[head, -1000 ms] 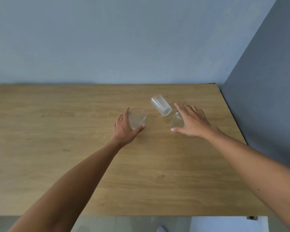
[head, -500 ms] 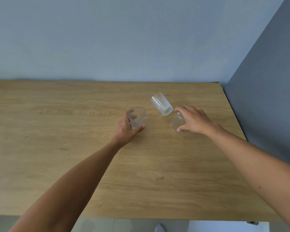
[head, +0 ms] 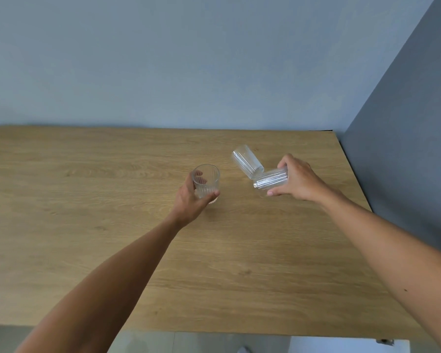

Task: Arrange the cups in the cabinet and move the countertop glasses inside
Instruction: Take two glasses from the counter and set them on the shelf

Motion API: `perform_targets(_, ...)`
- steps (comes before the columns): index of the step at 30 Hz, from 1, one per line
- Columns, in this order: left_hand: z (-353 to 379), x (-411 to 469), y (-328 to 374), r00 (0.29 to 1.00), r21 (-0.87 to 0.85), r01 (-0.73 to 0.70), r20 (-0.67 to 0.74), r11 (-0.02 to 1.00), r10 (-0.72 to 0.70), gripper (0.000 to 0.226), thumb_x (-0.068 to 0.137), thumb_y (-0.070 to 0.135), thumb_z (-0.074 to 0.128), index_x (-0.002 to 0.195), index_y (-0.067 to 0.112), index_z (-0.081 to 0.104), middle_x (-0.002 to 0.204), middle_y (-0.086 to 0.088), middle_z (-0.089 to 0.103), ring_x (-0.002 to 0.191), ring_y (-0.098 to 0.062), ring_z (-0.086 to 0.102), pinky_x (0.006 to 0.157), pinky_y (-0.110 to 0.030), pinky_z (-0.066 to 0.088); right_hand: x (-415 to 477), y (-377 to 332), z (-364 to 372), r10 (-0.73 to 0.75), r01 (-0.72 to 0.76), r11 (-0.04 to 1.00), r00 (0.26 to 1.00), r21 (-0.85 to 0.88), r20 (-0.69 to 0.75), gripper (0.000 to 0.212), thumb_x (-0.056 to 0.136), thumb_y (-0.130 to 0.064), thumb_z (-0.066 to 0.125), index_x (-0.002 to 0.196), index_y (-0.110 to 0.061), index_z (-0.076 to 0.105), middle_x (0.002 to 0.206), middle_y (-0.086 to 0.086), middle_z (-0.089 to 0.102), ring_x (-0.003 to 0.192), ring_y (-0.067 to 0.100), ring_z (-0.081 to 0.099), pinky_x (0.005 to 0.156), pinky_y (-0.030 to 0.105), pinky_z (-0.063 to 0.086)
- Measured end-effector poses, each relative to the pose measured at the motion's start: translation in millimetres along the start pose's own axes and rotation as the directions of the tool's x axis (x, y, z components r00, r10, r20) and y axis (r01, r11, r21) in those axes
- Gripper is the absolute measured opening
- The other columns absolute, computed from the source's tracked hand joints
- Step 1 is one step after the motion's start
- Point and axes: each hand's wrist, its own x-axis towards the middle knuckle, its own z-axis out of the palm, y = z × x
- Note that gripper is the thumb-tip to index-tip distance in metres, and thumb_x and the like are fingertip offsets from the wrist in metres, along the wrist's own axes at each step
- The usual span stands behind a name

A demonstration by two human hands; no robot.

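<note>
Three clear ribbed glasses are on the wooden countertop (head: 112, 225). My left hand (head: 191, 200) is wrapped around an upright glass (head: 206, 183) near the middle. My right hand (head: 298, 180) grips a second glass (head: 270, 180), tipped on its side and lifted a little off the wood. A third glass (head: 246, 160) lies on its side just behind, between the two hands and close to the held one. No cabinet is in view.
A pale blue wall (head: 189, 59) runs along the back of the counter. A darker grey wall (head: 405, 149) closes its right side. The counter's front edge is at the bottom, with floor below.
My right hand closed on the right-hand glass and raised it, tipping it sideways. My left hand tightened its hold on the upright glass. The camera view shifted downward slightly.
</note>
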Motion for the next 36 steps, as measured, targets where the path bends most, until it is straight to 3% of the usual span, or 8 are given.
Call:
perform_targets(4,-8.8,-4.0,9.6,1.0,-0.066,0.01,-0.005,0.998,-0.011,0.074,0.074,0.052,0.079,0.13,0.024,0.041,0.119,-0.005,0.059,0.112,-0.02,0.06,0.1,-0.042,0.052,-15.3,-7.7,2.6,0.074,-0.043,0.978,0.987,0.203,-0.146,0.069,0.06,-0.049,0.09,0.105,-0.017,0.048,0.103,-0.004,0.054,0.092,0.016,0.053,0.065,0.027,0.042)
perform_targets(8,-20.1,-13.1,19.8,1.0,-0.074,-0.021,-0.003,0.997,0.021,0.071,0.077,0.046,0.08,0.132,0.023,0.041,0.121,-0.004,0.057,0.114,-0.019,0.058,0.097,-0.04,0.053,-32.1,-13.7,12.9,0.195,-0.082,0.875,0.961,0.478,-0.194,0.068,0.06,-0.058,0.086,0.11,-0.027,0.053,0.107,-0.008,0.061,0.096,0.012,0.061,0.076,0.029,0.052)
perform_targets(15,-42.6,-35.7,24.9,0.999,-0.048,-0.051,-0.017,0.998,0.05,0.067,0.077,0.048,0.078,0.129,0.025,0.042,0.117,0.002,0.057,0.11,-0.014,0.058,0.097,-0.039,0.05,-65.8,-37.5,40.6,0.316,-0.011,0.358,0.942,0.934,-0.11,0.063,0.058,-0.044,0.089,0.109,-0.017,0.064,0.112,0.002,0.072,0.11,0.02,0.067,0.095,0.035,0.049)
perform_targets(18,-52.3,-47.7,26.8,0.999,-0.066,-0.054,-0.002,0.996,0.054,0.068,0.077,0.048,0.078,0.129,0.028,0.041,0.115,0.011,0.053,0.111,-0.008,0.056,0.097,-0.038,0.05,-82.5,-53.7,50.4,0.319,-0.008,0.196,0.946,0.981,-0.056,0.079,0.048,-0.054,0.092,0.112,-0.017,0.065,0.112,0.001,0.072,0.103,0.017,0.067,0.083,0.03,0.047)
perform_targets(21,-61.7,-62.5,30.3,0.997,-0.08,-0.073,0.013,0.994,0.074,0.07,0.079,0.043,0.078,0.134,0.023,0.039,0.116,0.021,0.049,0.111,0.001,0.053,0.096,-0.033,0.049,-102.3,-69.8,58.7,0.311,-0.02,0.161,0.95,0.987,-0.032,0.094,0.039,-0.068,0.089,0.118,-0.022,0.064,0.107,-0.006,0.073,0.094,0.011,0.065,0.072,0.026,0.04)
perform_targets(25,-74.0,-87.1,31.2,0.995,-0.096,-0.086,0.046,0.992,0.091,0.072,0.08,0.045,0.077,0.135,0.026,0.036,0.12,0.022,0.051,0.113,0.001,0.054,0.097,-0.037,0.051,-129.6,-84.2,69.0,0.257,0.014,0.123,0.965,0.992,-0.045,0.109,0.037,-0.064,0.09,0.128,-0.015,0.058,0.117,-0.001,0.072,0.107,0.014,0.069,0.09,0.025,0.046)
perform_targets(31,-79.6,-132.1,29.1,0.992,-0.071,-0.119,0.045,0.99,0.122,0.069,0.076,0.05,0.077,0.13,0.029,0.038,0.121,0.008,0.058,0.113,-0.006,0.058,0.094,-0.043,0.053,-169.0,-90.0,81.0,0.19,0.02,0.063,0.981,0.998,-0.031,0.096,0.044,-0.036,0.099,0.126,-0.011,0.057,0.124,0.005,0.068,0.127,0.026,0.057,0.112,0.036,0.039)
perform_targets(36,-69.9,-186.0,30.6,0.992,-0.083,-0.11,0.051,0.99,0.115,0.063,0.077,0.045,0.078,0.125,0.028,0.041,0.119,0.005,0.056,0.109,-0.011,0.059,0.092,-0.046,0.054,-212.1,-78.8,91.0,0.071,0.014,0.101,0.997,0.995,-0.022,0.062,0.076,-0.013,0.077,0.134,-0.011,0.056,0.132,0.007,0.065,0.13,0.023,0.055,0.115,0.036,0.036)
